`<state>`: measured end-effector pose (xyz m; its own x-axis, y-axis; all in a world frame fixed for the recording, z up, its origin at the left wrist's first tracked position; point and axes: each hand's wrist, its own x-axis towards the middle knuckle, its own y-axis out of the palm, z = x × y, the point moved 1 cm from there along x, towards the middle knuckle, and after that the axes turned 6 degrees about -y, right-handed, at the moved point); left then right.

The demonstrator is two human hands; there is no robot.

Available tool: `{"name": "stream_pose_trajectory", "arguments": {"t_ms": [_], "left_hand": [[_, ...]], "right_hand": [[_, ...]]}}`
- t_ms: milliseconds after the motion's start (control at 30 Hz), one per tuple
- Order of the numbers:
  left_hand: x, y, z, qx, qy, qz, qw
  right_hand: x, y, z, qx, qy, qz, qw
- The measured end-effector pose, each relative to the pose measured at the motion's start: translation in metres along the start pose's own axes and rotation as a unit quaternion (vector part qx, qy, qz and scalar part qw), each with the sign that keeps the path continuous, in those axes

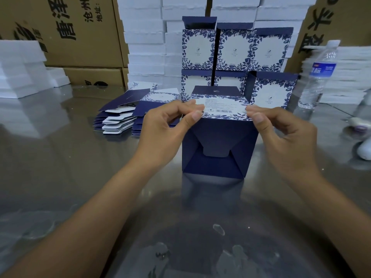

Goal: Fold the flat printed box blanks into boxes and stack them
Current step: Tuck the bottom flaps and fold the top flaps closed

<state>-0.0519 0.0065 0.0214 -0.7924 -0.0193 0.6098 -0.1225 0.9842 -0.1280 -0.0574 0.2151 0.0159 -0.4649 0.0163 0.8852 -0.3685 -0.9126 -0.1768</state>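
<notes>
The left hand (166, 125) and right hand (285, 133) pinch the top edge of the navy floral cardboard box (218, 141). Matching folded boxes (234, 49) stand stacked behind it.

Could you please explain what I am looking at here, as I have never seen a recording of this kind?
There is no machine here. The single picture comes from a camera worn on a person's head, looking forward and down at their bare hands.

The left hand and the right hand each pinch an upper corner of a half-folded box. It is dark blue, and its interlocked bottom flaps face the camera. Its lower edge seems to rest on the shiny metal table.

To the left lies a pile of flat box blanks. Behind it, the finished boxes stand stacked in two rows, with their lids open. A water bottle stands on the right. White foam stacks and brown cartons fill the background.
</notes>
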Motion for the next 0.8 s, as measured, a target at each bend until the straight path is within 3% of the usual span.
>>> {"name": "stream_pose_trajectory", "arguments": {"t_ms": [300, 433, 567, 800], "left_hand": [[0.005, -0.008, 0.002, 0.022, -0.006, -0.012, 1.000], [0.004, -0.010, 0.004, -0.006, -0.020, -0.014, 1.000], [0.004, -0.008, 0.007, -0.040, -0.024, -0.023, 0.999], [0.000, -0.005, 0.018, 0.010, -0.047, -0.004, 0.999]], "right_hand": [[-0.001, 0.001, -0.001, 0.025, 0.019, 0.005, 0.999], [-0.004, 0.002, -0.003, 0.067, 0.078, 0.003, 0.995], [-0.006, 0.006, -0.009, 0.100, 0.152, 0.042, 0.982], [-0.011, 0.007, -0.013, 0.069, 0.137, 0.122, 0.981]]}}
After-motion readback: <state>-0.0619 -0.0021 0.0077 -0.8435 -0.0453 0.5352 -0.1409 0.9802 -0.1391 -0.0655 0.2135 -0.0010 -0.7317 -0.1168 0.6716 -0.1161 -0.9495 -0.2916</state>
